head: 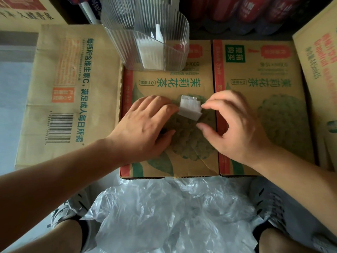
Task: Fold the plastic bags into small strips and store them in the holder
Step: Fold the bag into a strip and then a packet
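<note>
A small white folded plastic bag [189,108] lies on top of a brown cardboard box [169,83]. My left hand [145,123] lies flat on the box with its fingertips pressing the bag's left edge. My right hand [233,123] hovers at the bag's right side, fingers curled, a fingertip touching its right edge and the thumb apart below. The clear ribbed plastic holder [145,37] stands at the far end of the box, with a folded white bag [151,53] inside it.
A heap of loose clear plastic bags [164,214] lies on the floor between my feet. A second matching box [262,99] stands to the right, a larger carton [63,88] to the left, another [321,70] at far right. Red packs [255,13] line the back.
</note>
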`<act>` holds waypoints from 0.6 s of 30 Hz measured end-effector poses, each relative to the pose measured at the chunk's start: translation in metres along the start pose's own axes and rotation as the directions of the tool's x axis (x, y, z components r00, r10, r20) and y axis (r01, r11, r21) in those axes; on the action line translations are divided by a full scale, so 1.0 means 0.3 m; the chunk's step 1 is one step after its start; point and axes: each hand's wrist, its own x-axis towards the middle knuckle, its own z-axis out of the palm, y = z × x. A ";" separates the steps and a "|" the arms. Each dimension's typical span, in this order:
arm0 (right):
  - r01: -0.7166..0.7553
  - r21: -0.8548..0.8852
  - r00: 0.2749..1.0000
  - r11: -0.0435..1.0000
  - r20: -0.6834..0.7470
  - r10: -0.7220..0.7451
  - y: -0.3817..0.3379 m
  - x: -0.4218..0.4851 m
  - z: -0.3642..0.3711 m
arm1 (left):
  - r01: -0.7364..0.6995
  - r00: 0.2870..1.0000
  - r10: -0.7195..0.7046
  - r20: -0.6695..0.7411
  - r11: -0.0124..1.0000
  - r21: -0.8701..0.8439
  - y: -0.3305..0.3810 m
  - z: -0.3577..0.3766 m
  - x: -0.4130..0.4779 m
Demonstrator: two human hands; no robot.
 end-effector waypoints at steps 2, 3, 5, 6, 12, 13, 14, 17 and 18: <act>-0.103 0.046 0.994 0.994 0.025 0.102 -0.012 0.019 0.012 | 0.114 0.993 -0.116 -0.027 0.990 -0.085 0.011 0.001 0.021; -0.148 0.063 0.989 0.987 0.039 0.145 -0.016 0.033 0.018 | 0.162 0.986 -0.167 -0.027 0.979 -0.126 0.016 0.000 0.038; -0.212 0.081 0.976 0.974 0.074 0.206 -0.021 0.064 0.029 | 0.212 0.977 -0.215 0.001 0.961 -0.177 0.025 -0.006 0.075; -0.251 0.092 0.965 0.964 0.101 0.242 -0.023 0.077 0.033 | 0.240 0.971 -0.239 0.029 0.951 -0.194 0.031 -0.011 0.090; -0.504 0.279 0.858 0.818 0.270 0.437 -0.034 0.122 0.008 | 0.757 0.651 -0.571 0.500 0.438 -0.484 0.080 -0.069 0.129; -0.516 0.311 0.852 0.798 0.287 0.439 -0.041 0.127 -0.002 | 0.783 0.582 -0.551 0.598 0.181 -0.595 0.086 -0.072 0.134; -0.528 0.344 0.844 0.776 0.310 0.437 -0.050 0.131 -0.012 | 0.754 0.554 -0.521 0.650 -0.018 -0.657 0.088 -0.073 0.137; -0.542 0.371 0.831 0.754 0.374 0.412 -0.076 0.141 -0.027 | 0.573 0.580 -0.502 0.642 -0.309 -0.759 0.081 -0.072 0.143; -0.538 0.359 0.830 0.763 0.386 0.404 -0.077 0.143 -0.027 | 0.524 0.599 -0.508 0.619 -0.337 -0.782 0.075 -0.073 0.144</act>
